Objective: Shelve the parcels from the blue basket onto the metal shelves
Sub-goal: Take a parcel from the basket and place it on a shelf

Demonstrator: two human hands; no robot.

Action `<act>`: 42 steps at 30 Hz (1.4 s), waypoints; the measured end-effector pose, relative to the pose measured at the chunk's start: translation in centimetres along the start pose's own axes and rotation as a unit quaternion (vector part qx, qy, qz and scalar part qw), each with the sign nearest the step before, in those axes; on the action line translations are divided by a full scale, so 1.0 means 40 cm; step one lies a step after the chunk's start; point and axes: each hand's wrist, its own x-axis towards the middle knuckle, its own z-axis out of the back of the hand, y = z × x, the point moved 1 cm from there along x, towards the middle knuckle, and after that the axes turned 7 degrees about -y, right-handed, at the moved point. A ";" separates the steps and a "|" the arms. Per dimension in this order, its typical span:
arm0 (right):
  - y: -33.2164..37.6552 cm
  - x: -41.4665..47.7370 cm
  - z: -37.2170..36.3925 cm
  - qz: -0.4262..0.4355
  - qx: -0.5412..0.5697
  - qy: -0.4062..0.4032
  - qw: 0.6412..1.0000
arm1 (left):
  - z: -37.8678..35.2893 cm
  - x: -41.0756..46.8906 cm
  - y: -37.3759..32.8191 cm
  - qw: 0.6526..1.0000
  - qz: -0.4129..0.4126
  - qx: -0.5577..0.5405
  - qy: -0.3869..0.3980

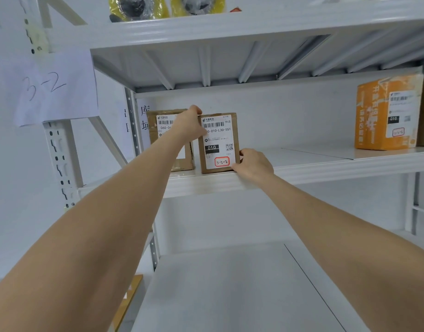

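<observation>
A small brown cardboard parcel (219, 149) with a white label marked 010 and a red-framed "3-2-2" tag stands upright at the front edge of the middle white metal shelf (301, 173). My left hand (189, 123) grips its upper left corner. My right hand (252, 164) holds its lower right corner, fingers curled round the edge. A second brown parcel (163, 125) stands just left of it, partly hidden by my left wrist. The blue basket is out of view.
An orange parcel (388, 113) stands at the shelf's far right. Yellow bagged items (139, 7) lie on the top shelf. A paper sign reading 3-2 (50, 87) hangs on the left upright. The lower shelf (230, 291) lies below my arms.
</observation>
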 end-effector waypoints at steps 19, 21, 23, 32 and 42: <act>0.015 -0.062 -0.025 0.229 -0.177 -0.046 0.956 | -0.057 0.004 -0.069 0.944 -0.147 0.288 -0.067; 0.020 -0.059 -0.026 0.224 -0.173 -0.044 0.958 | -0.060 0.008 -0.070 0.942 -0.146 0.294 -0.070; 0.024 -0.051 -0.031 0.218 -0.173 -0.036 0.960 | -0.064 0.015 -0.066 0.940 -0.146 0.300 -0.071; 0.039 -0.018 -0.034 0.198 -0.159 -0.001 0.967 | -0.089 0.046 -0.040 0.945 -0.138 0.290 -0.054; 0.039 0.029 -0.049 0.215 -0.171 0.016 0.961 | -0.120 0.090 -0.015 0.948 -0.131 0.288 -0.035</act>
